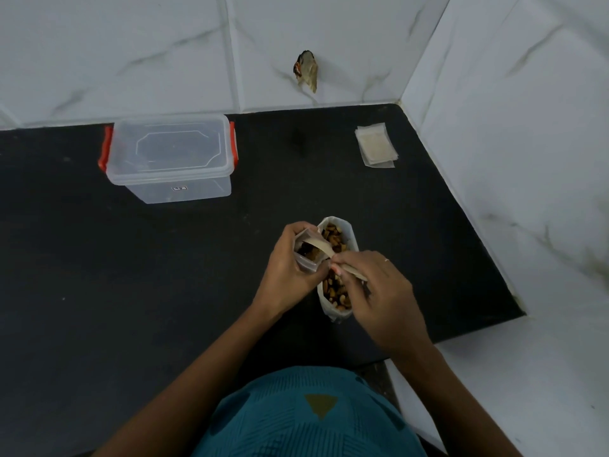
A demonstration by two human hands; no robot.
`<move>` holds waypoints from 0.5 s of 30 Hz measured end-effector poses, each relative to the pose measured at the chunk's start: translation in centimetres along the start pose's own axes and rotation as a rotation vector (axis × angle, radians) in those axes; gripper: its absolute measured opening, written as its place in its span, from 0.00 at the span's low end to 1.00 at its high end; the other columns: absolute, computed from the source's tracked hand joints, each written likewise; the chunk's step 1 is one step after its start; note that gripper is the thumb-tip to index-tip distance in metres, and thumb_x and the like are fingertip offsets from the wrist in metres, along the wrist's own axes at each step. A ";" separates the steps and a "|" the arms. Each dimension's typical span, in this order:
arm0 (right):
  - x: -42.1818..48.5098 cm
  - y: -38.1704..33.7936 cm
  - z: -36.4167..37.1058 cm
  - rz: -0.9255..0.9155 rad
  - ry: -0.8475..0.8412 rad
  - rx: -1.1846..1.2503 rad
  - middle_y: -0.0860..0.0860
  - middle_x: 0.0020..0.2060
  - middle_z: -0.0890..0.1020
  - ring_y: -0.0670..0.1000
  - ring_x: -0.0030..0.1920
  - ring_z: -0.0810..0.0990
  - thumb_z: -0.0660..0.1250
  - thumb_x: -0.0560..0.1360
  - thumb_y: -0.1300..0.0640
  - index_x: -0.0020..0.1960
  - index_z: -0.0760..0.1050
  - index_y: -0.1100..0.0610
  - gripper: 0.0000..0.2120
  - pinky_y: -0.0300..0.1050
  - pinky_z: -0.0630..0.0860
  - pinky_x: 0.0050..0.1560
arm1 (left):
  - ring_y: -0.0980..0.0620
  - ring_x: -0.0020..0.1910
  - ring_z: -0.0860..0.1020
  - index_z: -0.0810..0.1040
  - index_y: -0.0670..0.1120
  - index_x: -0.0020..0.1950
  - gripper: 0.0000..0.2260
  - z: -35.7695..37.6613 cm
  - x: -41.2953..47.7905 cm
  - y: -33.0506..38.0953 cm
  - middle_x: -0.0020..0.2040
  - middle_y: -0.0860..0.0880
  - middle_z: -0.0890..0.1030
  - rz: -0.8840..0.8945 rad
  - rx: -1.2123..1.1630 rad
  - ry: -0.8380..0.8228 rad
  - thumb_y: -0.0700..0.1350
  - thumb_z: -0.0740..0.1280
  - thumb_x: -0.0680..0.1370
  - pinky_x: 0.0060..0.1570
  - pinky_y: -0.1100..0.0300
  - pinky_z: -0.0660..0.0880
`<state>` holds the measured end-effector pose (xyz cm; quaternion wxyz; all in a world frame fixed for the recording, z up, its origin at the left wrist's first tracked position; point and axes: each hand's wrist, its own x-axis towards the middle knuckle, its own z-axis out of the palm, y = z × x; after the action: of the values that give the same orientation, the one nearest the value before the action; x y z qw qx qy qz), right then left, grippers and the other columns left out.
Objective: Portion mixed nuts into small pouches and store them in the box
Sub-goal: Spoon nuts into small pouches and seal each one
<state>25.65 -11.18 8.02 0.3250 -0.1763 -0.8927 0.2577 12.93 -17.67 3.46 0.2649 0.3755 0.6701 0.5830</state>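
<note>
Left hand (290, 268) grips the small pouch (307, 262) in curled fingers; right hand (379, 291) pinches a wooden spoon (317, 249) dipped inside it.

Left arm: bare forearm (197, 367) rises from the lower left of the frame toward the centre.
Left grip (290, 268): at frame centre, back of the hand facing left, fingers curled round a small pouch (304, 258).
Right arm: bare forearm (454, 397) climbs from the lower right, angled inward to the wrist.
Right grip (382, 291): just right of centre, back of the hand up, thumb and fingertips (336, 268) pinching a wooden spoon (354, 272).
Spacing: the two grips sit just beside each other.
</note>
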 end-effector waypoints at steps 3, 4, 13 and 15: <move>0.0 0.2 -0.2 -0.017 0.042 0.031 0.53 0.44 0.82 0.46 0.48 0.77 0.61 0.73 0.61 0.53 0.71 0.55 0.10 0.35 0.73 0.52 | 0.62 0.54 0.74 0.69 0.46 0.58 0.22 0.0 0.2 -0.3 0.53 0.56 0.74 -0.039 -0.003 -0.001 0.38 0.74 0.69 0.52 0.70 0.71; -0.1 0.3 -0.2 -0.016 0.055 0.045 0.52 0.45 0.81 0.46 0.48 0.77 0.62 0.73 0.62 0.54 0.71 0.55 0.10 0.35 0.74 0.52 | 0.61 0.54 0.74 0.68 0.46 0.58 0.22 0.0 0.2 -0.4 0.54 0.55 0.74 -0.053 -0.001 -0.002 0.38 0.74 0.69 0.52 0.69 0.72; 0.1 1.0 -0.8 0.145 0.186 0.136 0.49 0.43 0.79 0.41 0.46 0.78 0.62 0.74 0.58 0.52 0.75 0.61 0.10 0.28 0.75 0.47 | 0.58 0.58 0.73 0.66 0.51 0.59 0.23 -0.2 0.3 -0.3 0.58 0.52 0.74 -0.128 0.015 -0.022 0.39 0.73 0.69 0.54 0.67 0.72; -0.1 1.0 -0.7 0.152 0.188 0.145 0.49 0.43 0.78 0.38 0.47 0.78 0.62 0.74 0.57 0.52 0.75 0.62 0.11 0.27 0.74 0.47 | 0.58 0.59 0.72 0.66 0.51 0.59 0.24 -0.1 0.2 -0.3 0.58 0.52 0.74 -0.132 0.016 -0.025 0.39 0.73 0.69 0.55 0.65 0.72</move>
<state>26.32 -10.20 7.92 0.3987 -0.2428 -0.8214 0.3277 12.62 -17.56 3.19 0.3084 0.3398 0.6946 0.5541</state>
